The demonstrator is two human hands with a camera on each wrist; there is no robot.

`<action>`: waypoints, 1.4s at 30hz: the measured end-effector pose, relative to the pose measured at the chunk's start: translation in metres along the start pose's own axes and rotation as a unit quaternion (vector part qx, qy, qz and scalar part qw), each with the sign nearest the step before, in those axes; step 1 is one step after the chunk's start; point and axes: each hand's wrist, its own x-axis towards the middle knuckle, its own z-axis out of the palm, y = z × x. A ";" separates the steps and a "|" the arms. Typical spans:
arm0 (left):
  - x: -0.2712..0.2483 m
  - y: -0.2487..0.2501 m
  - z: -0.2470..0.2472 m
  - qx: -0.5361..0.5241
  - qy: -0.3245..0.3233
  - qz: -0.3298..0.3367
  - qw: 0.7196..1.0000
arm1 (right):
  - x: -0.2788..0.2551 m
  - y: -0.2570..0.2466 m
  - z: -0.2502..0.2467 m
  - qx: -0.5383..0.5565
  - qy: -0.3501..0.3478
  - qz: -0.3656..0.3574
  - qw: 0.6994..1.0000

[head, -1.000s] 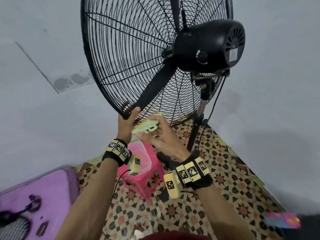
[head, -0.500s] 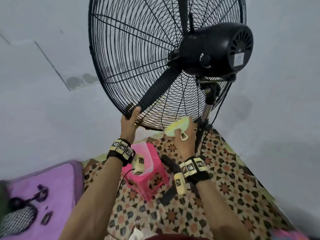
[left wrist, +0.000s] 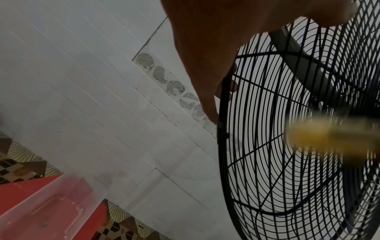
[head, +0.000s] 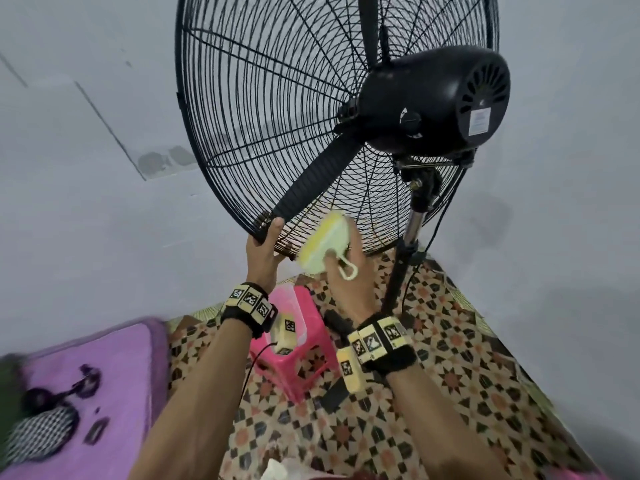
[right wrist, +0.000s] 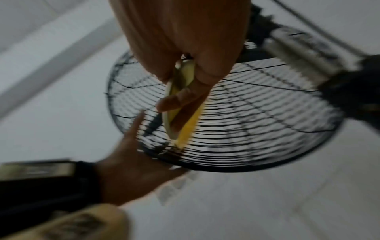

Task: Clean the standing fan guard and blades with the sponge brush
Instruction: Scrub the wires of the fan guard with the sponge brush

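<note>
A black standing fan faces away from me, its wire guard (head: 263,109) round and wide, with a black blade (head: 311,181) inside and the motor housing (head: 433,102) at the back. My left hand (head: 265,247) grips the guard's lower rim (left wrist: 223,113). My right hand (head: 346,271) holds the pale green sponge brush (head: 323,245) with its yellow sponge face against the lower rear wires. In the right wrist view the fingers (right wrist: 180,100) curl round the sponge brush (right wrist: 185,123). It shows as a yellow blur (left wrist: 329,138) in the left wrist view.
The fan pole (head: 405,258) and a cable run down to the patterned floor (head: 450,358). A pink stool (head: 294,355) with a clear plastic container (head: 294,306) stands below my hands. A purple mat (head: 86,393) lies at the left. Grey walls close in behind the fan.
My right hand has lifted the sponge brush from in front of my left hand up onto the guard's lower wires. The left hand kept its grip on the rim.
</note>
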 end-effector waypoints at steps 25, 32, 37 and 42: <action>-0.013 -0.015 0.016 -0.035 0.020 -0.023 0.999 | 0.022 -0.016 -0.001 0.004 -0.013 -0.020 1.000; -0.012 -0.011 0.011 -0.028 0.022 -0.026 0.999 | 0.024 -0.003 -0.033 0.023 0.082 0.121 0.989; -0.010 -0.011 0.011 -0.014 0.013 -0.021 1.000 | 0.026 -0.020 -0.009 0.023 -0.020 -0.032 0.999; -0.010 -0.007 0.008 -0.017 0.022 -0.024 0.999 | 0.022 0.000 -0.035 -0.004 0.079 0.123 0.989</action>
